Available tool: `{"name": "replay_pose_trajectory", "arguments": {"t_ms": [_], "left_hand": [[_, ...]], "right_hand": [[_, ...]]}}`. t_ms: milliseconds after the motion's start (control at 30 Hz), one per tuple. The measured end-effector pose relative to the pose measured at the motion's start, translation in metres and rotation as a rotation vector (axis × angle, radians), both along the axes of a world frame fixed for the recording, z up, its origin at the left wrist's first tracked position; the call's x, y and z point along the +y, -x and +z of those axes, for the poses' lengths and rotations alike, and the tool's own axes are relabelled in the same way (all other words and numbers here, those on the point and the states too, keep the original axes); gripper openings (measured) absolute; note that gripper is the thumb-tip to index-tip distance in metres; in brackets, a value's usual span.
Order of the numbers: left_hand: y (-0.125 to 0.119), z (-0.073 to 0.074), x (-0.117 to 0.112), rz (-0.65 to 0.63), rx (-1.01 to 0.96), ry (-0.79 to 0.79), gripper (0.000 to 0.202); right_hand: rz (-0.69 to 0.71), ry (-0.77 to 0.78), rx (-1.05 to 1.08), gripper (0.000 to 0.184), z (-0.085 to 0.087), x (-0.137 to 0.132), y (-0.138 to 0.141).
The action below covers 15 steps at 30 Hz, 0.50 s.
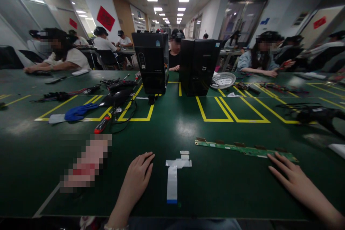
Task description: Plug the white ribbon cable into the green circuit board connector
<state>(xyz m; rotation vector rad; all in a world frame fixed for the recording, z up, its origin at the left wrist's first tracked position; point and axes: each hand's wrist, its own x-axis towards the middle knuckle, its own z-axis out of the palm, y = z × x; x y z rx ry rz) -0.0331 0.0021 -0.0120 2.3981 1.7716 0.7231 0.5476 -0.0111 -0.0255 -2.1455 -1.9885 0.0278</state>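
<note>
My left hand [140, 170] rests on the green table, fingers stretched out and holding nothing. To its right, apart from it, lies a white flat ribbon cable [172, 183] with a blue end, folded into a T shape. A small pale connector piece [184, 155] sits at its top. My right hand [288, 172] lies with spread fingers at the right end of a long, narrow green circuit board [237, 148]. Its fingertips touch or overlap the board's near edge; I cannot tell whether they press on it. Brown tabs stand along the board's far edge.
Two black computer towers [151, 64] stand at mid-table. Left are a red-black screwdriver [102, 125], a blue glove [81, 112], tangled cables [115, 86] and a blurred-out item [88, 161]. A white basket [223, 80] and black cables [315, 112] lie right. Several people sit beyond.
</note>
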Motion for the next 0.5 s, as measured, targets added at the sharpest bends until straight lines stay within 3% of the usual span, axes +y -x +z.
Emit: {"name": "replay_pose_trajectory", "arguments": {"t_ms": [267, 500], "left_hand": [[0.0, 0.001, 0.0, 0.001, -0.01, -0.01, 0.034], [-0.001, 0.001, 0.0, -0.005, -0.006, -0.015, 0.034]], "right_hand": [[0.145, -0.047, -0.098, 0.066, 0.009, 0.035, 0.032], [0.359, -0.033, -0.143, 0.059, 0.026, 0.072, 0.098]]}}
